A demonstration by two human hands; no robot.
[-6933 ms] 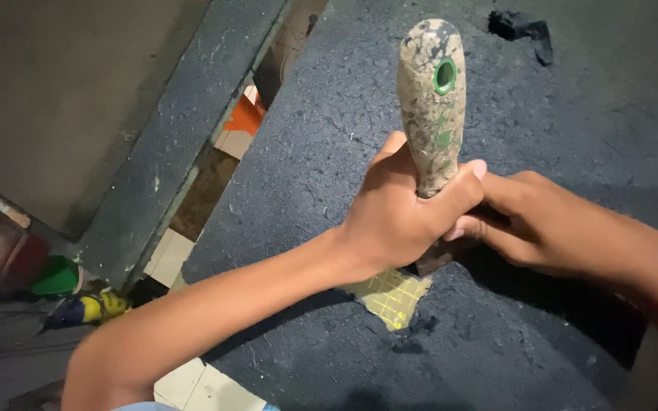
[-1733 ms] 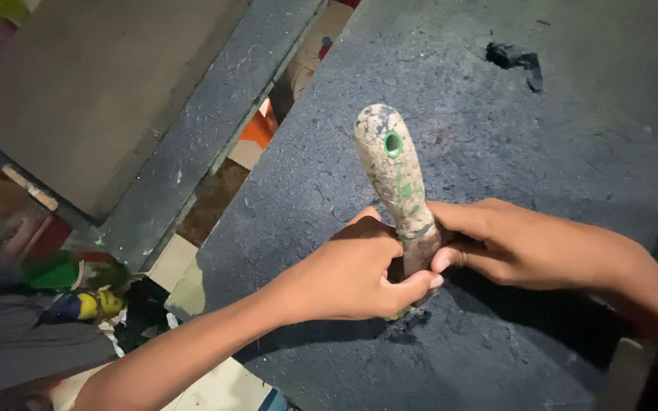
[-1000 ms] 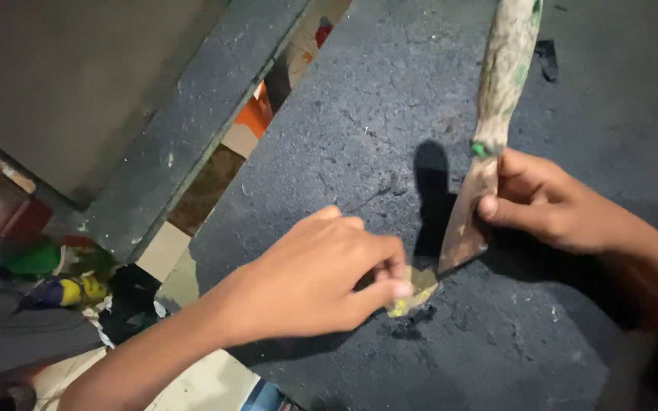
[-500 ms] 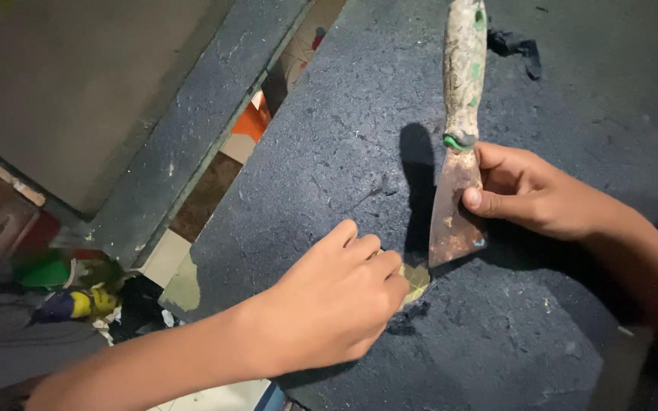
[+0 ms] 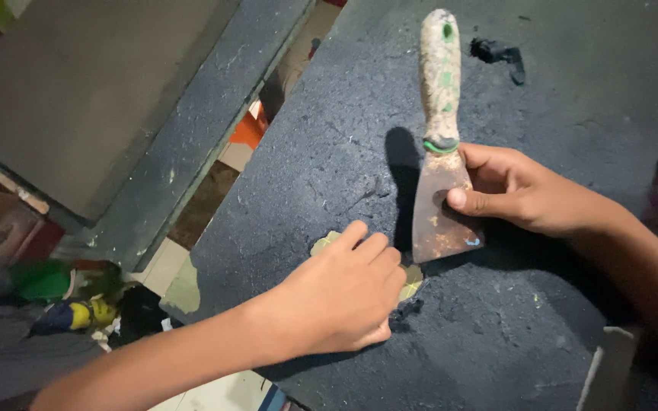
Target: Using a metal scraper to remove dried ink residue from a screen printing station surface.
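Head view, the only one available to me. The right hand grips the putty knife by its rusty blade, thumb pressed on the flat face, handle pointing away and up the dark rough slab. The blade edge rests on the slab just beside a small yellowish piece, which lies partly hidden under the left hand. That hand is laid palm down, fingers curled loosely over the piece; I cannot tell whether it pinches it or only pins it.

Change noted: seconds ago both hands were clenched round the knife, held upright. Since then the left hand has let go and come down onto the piece, while the right has slid from handle to blade and laid the tool low. I judge the work has shifted from scraping to fine prising at that piece.

A black scrap lies near the far edge, well apart. Clutter sits below the slab.
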